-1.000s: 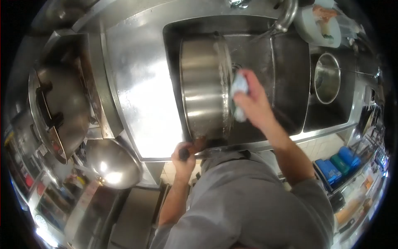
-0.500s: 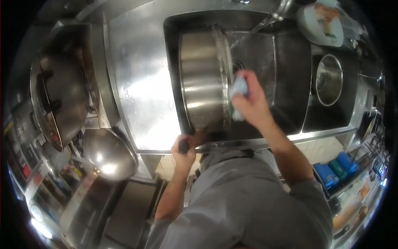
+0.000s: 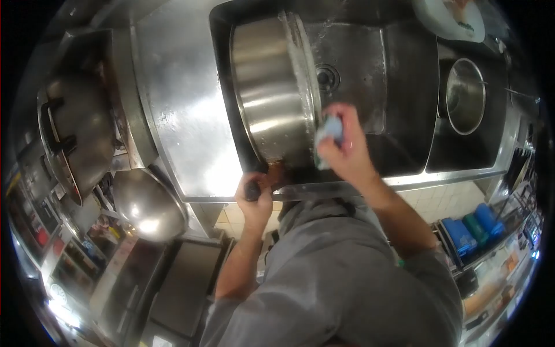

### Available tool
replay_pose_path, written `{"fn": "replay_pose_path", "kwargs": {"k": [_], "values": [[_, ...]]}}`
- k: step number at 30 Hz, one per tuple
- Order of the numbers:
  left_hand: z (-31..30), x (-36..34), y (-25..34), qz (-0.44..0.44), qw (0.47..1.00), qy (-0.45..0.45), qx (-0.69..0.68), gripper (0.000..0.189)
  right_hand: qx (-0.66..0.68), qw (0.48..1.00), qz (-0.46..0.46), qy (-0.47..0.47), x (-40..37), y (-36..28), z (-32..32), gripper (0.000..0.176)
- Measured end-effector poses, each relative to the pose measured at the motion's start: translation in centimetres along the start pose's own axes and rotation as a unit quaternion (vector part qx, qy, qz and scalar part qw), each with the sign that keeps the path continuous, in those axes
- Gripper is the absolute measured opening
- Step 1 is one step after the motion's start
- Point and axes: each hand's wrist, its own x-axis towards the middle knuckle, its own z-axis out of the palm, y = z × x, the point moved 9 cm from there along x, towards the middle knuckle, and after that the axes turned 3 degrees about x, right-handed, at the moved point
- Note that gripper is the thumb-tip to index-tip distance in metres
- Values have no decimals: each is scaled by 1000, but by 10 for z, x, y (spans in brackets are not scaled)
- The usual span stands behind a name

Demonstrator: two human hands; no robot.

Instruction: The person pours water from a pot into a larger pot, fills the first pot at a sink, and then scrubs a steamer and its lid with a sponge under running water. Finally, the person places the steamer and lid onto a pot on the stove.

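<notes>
A large steel pan (image 3: 269,87) lies on its side in the sink (image 3: 404,98), its open side facing right. My left hand (image 3: 254,194) is wrapped round the pan's dark handle (image 3: 252,189) at the sink's front edge. In my right hand (image 3: 347,141) is a light blue sponge or cloth (image 3: 330,128), held against or very near the lower part of the pan's rim. The inside of the pan is mostly hidden from this angle.
A round steel container (image 3: 465,97) sits in the right basin. At the upper right is a white container (image 3: 451,20). Left of the steel counter (image 3: 182,104) are a lidded pot (image 3: 81,124) and a steel bowl (image 3: 150,205). Blue bins (image 3: 459,234) stand at lower right.
The view has shifted, so the sink sits higher and the tap has left the frame. The drain shows more fully. My right hand is still at the rim, and my left still grips the handle.
</notes>
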Motion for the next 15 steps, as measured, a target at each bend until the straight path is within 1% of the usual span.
{"fn": "replay_pose_path", "kwargs": {"k": [1, 2, 4, 6, 7, 8, 10, 11, 13, 14, 15], "values": [[1, 0, 1, -10, 1000, 4, -12, 7, -52, 999, 4, 14, -18, 18, -8, 45], [2, -2, 7, -8, 1000, 5, -12, 7, -111, 994, 15, 8, -30, 23, -10, 46], [11, -5, 7, -125, 987, -36, -95, 13, -160, 987, -18, -4, -40, 31, -22, 45], [34, -1, 28, -158, 981, -74, -84, 15, 11, 996, 84, 30, -35, 40, -48, 44], [48, 8, 46, -88, 991, -77, -72, 18, -18, 997, 67, 43, -27, 26, -64, 44], [65, 12, 83, -98, 981, -111, -126, 19, -13, 997, 55, 49, -19, 14, -78, 44], [89, 20, 120, -92, 974, -144, -151, 20, -69, 996, 38, 42, -8, -12, -108, 44], [91, 23, 142, -83, 974, -147, -152, 20, -70, 996, 29, 45, -3, -27, -114, 44], [103, 20, 165, -201, 918, -139, -311, 24, -129, 991, -34, 24, 3, -69, -120, 43], [102, 23, 177, -200, 911, -128, -338, 25, -129, 990, -39, 33, 6, -84, -124, 43], [99, 28, 182, -198, 903, -126, -361, 23, -122, 991, -56, 4, 11, -99, -117, 43]]}}
